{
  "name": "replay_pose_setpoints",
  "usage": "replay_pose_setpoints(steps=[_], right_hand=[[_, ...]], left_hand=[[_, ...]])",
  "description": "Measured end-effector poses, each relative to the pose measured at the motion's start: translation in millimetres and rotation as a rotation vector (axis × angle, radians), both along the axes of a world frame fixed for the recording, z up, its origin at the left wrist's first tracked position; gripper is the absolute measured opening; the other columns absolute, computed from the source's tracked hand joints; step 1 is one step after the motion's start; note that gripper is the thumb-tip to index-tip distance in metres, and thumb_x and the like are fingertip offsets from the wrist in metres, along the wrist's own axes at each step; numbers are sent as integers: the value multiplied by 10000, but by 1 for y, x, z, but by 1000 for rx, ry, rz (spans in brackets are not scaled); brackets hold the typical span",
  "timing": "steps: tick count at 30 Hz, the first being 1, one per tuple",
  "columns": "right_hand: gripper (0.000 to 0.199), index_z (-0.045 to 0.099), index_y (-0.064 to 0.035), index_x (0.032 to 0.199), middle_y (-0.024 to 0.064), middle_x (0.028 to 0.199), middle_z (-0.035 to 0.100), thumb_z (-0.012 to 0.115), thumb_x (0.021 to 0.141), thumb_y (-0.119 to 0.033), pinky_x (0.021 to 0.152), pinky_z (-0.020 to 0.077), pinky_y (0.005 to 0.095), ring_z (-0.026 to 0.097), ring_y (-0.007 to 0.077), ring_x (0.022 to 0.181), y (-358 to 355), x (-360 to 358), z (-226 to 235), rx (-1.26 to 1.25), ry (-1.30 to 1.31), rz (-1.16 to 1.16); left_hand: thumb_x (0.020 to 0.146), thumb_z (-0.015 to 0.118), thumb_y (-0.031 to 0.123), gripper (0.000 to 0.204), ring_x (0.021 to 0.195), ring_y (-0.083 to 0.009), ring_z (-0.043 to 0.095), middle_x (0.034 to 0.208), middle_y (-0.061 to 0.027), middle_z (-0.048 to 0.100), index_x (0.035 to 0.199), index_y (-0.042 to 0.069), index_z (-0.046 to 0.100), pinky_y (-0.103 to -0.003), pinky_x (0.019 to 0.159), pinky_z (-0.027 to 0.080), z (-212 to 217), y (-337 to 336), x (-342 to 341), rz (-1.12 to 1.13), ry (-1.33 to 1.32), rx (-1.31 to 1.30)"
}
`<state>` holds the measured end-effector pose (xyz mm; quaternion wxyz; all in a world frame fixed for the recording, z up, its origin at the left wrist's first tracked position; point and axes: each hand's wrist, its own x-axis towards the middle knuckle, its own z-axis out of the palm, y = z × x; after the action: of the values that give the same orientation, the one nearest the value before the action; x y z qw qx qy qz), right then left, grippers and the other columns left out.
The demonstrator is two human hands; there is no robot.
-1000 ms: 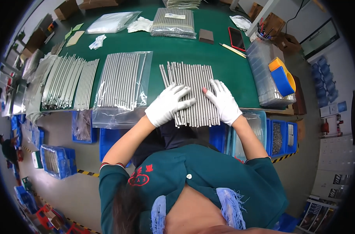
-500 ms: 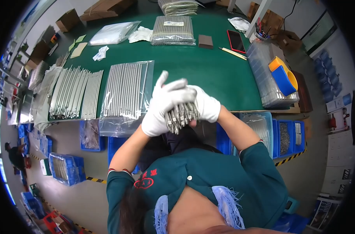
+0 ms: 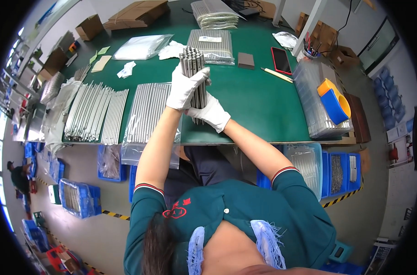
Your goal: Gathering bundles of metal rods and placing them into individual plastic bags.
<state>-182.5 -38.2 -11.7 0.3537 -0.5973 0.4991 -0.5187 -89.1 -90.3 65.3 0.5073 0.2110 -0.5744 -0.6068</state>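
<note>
Head view, left to right: loose metal rods point(image 3: 96, 112) and a clear bag of rods point(image 3: 149, 114) lie on the green table point(image 3: 259, 103). Above it, the white-gloved left hand point(image 3: 184, 87) and right hand point(image 3: 211, 112) both wrap closed around an upright bundle of metal rods point(image 3: 194, 68). A plastic tray stack point(image 3: 320, 107) sits far right.

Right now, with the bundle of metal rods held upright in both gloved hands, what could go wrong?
1. The bundle of thin grey metal rods stands on end over the green table mat, held only by the white-gloved left hand and right hand; loose rods might slip out and scatter.
2. The clear plastic bag of rods overhangs the table edge; a nudge from the left forearm could perhaps push it off.
</note>
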Motion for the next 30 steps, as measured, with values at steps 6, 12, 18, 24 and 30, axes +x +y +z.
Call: replay_pose_setpoints(steps=[6, 12, 18, 24, 30], right_hand=[[607, 489, -38, 1155, 96, 1026, 639, 772, 651, -224, 856, 482, 305, 618, 189, 973, 15, -3, 4, -12, 92, 209], [1164, 236, -5, 1425, 105, 1424, 344, 765, 565, -584, 1068, 293, 340, 359, 198, 1291, 4, -15, -13, -216, -436, 279], [1038, 289, -27, 1399, 110, 1302, 479, 856, 600, -371, 1035, 349, 343, 457, 201, 1209, 14, -11, 101, -325, -461, 323], [475, 515, -3, 1144, 33, 797, 610, 749, 734, -54, 735, 488, 245, 587, 102, 755, 5, 8, 102, -136, -323, 186], [560, 502, -33, 1139, -5, 878, 596, 811, 674, -81, 732, 483, 220, 562, 57, 758, 12, 14, 95, -195, -462, 184]], left_hand=[[763, 708, 44, 435, 796, -140, 617, 890, -57, 627, 1153, -5, 522, -274, 745, 507, 15, 38, 21, -139, 81, 12], [744, 755, 60, 438, 837, -74, 572, 943, 1, 589, 1109, 38, 514, -239, 761, 488, 13, 47, 18, 32, -141, -46], [713, 783, 131, 547, 912, -121, 567, 1025, -45, 588, 1159, 28, 483, -276, 785, 484, -4, 47, 23, 8, -193, -117], [724, 728, 100, 623, 1040, -205, 570, 1130, -102, 575, 1261, 26, 420, -308, 899, 441, -65, 62, 14, 82, -450, 1], [720, 722, 122, 555, 1000, -221, 594, 1074, -124, 606, 1206, 11, 477, -319, 875, 461, -69, 57, 20, 71, -469, -130]])
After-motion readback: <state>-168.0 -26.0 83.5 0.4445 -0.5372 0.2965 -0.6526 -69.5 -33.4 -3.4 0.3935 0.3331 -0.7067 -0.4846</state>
